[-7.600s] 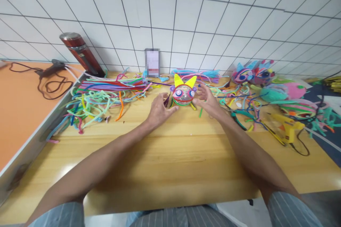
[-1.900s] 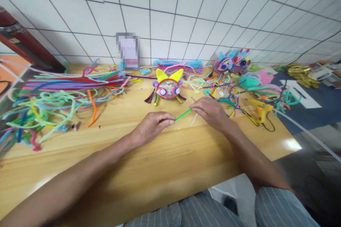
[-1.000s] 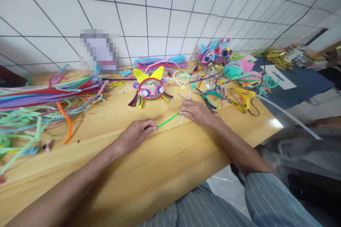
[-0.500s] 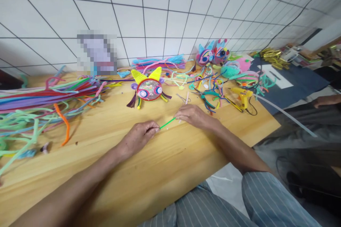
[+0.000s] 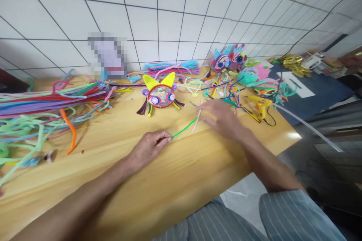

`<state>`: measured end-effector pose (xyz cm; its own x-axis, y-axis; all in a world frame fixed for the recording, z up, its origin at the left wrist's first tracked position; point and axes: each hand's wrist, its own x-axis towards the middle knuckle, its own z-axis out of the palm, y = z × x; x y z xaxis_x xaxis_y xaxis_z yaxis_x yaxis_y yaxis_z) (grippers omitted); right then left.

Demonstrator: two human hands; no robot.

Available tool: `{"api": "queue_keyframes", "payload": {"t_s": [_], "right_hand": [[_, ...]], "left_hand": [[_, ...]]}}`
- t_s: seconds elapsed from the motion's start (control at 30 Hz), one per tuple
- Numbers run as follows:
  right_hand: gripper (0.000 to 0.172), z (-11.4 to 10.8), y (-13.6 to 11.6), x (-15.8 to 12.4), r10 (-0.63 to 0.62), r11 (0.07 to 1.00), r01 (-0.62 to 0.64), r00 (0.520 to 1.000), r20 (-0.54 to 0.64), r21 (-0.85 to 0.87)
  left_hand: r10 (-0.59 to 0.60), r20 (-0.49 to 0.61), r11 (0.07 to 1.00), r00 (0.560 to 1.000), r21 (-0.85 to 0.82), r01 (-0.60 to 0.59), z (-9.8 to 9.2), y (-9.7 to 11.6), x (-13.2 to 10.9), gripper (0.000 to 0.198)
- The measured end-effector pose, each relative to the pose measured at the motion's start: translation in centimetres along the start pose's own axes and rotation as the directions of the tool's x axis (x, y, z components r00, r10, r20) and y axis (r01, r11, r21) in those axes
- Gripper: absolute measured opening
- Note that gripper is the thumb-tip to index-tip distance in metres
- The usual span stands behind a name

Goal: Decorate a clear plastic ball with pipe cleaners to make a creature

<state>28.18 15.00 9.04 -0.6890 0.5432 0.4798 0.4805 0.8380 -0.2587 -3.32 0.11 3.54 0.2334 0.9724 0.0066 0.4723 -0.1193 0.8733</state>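
My left hand [image 5: 152, 147] is closed in a pinch on one end of a thin green pipe cleaner [image 5: 185, 128], which slants up to the right above the wooden table. Its far end is free, close to a pale pink strip [image 5: 195, 122]. My right hand [image 5: 223, 118], a little blurred, is over the table beside that strip, its fingers apart with nothing seen in them. Teal-handled pliers [image 5: 228, 101] are partly hidden behind it. A round mask-like craft face [image 5: 161, 96] with yellow horns, ringed eyes and dark tassels stands behind my hands.
Bundled pipe cleaners [image 5: 56, 99] and loose green ones lie at the left. A yellow glue gun [image 5: 261, 105] with a long clear stick is at the right. More craft heads [image 5: 222, 60] stand by the tiled wall [image 5: 169, 22]. The table edge [image 5: 288, 143] is at the right.
My right hand has let go of the green pipe cleaner and moved right towards the pliers. More of the green length shows. My left hand keeps its pinch; the view has shifted slightly.
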Motion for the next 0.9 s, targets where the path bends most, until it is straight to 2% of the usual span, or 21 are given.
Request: {"api": "queue_keyframes", "payload": {"t_s": [0.07, 0.13, 0.17, 0.23, 0.27, 0.33, 0.37, 0.4, 0.47, 0.53, 0.6, 0.7, 0.83, 0.9], "right_hand": [[0.022, 3.2, -3.6, -0.4, -0.221, 0.973, 0.210, 0.968, 0.122, 0.092], [0.019, 5.3, -5.2, -0.3, -0.289, 0.954, 0.266, 0.941, 0.178, 0.139], [0.020, 5.6, -5.0, -0.1, -0.286, 0.952, 0.252, 0.934, 0.216, 0.173], [0.021, 4.9, -2.9, 0.7, -0.194, 0.966, 0.130, 0.936, 0.294, 0.224], [0.019, 4.0, -1.2, 1.3, -0.104, 0.974, 0.030, 0.939, 0.328, 0.223], [0.023, 1.6, 3.1, 2.7, 0.186, 0.975, -0.213, 0.942, 0.280, 0.068], [0.025, 0.3, 5.4, 3.4, 0.332, 0.943, -0.326, 0.917, 0.219, -0.062], [0.028, -0.9, 7.5, 4.1, 0.464, 0.880, -0.432, 0.872, 0.160, -0.198], [0.035, -2.6, 11.2, 5.2, 0.681, 0.680, -0.594, 0.729, 0.070, -0.430], [0.040, -3.2, 13.9, 5.9, 0.813, 0.489, -0.662, 0.582, 0.021, -0.568], [0.046, -2.8, 15.4, 6.2, 0.868, 0.395, -0.688, 0.497, 0.001, -0.609], [0.050, -1.6, 16.5, 6.1, 0.896, 0.353, -0.718, 0.445, -0.006, -0.599], [0.042, -1.3, 17.5, 5.3, 0.911, 0.335, -0.743, 0.413, -0.003, -0.579], [0.028, -2.3, 18.3, 4.7, 0.889, 0.380, -0.797, 0.455, -0.054, -0.469]], "left_hand": [[0.021, -0.001, 1.000, 1.000, -0.007, -0.021, 0.0, 0.1, -0.2, 0.034], [0.032, 0.001, 0.999, 0.999, -0.002, -0.032, 0.0, 0.0, -0.4, 0.033], [0.036, 0.005, 0.999, 0.999, 0.008, -0.036, 0.0, 0.0, -0.5, 0.033], [0.059, 0.009, 0.997, 0.998, 0.040, -0.059, 0.0, -0.2, -0.5, 0.032], [0.076, 0.010, 0.995, 0.997, 0.059, -0.076, 0.1, -0.3, -0.5, 0.032], [0.110, 0.009, 0.989, 0.994, 0.097, -0.110, 0.2, -0.6, -0.5, 0.032], [0.121, 0.011, 0.986, 0.993, 0.112, -0.122, 0.3, -0.7, -0.5, 0.032], [0.128, 0.010, 0.984, 0.992, 0.125, -0.128, 0.4, -0.8, -0.4, 0.032], [0.135, 0.007, 0.980, 0.991, 0.149, -0.135, 0.6, -1.1, -0.4, 0.032], [0.146, 0.001, 0.975, 0.989, 0.169, -0.144, 0.8, -1.3, -0.4, 0.031], [0.162, -0.001, 0.969, 0.987, 0.192, -0.158, 1.0, -1.6, -0.4, 0.029], [0.201, -0.005, 0.955, 0.980, 0.225, -0.195, 1.2, -1.9, -0.5, 0.026], [0.253, -0.015, 0.935, 0.967, 0.259, -0.241, 1.5, -2.5, -0.5, 0.024], [0.282, -0.019, 0.926, 0.959, 0.266, -0.268, 1.7, -2.7, -0.5, 0.024]]}}
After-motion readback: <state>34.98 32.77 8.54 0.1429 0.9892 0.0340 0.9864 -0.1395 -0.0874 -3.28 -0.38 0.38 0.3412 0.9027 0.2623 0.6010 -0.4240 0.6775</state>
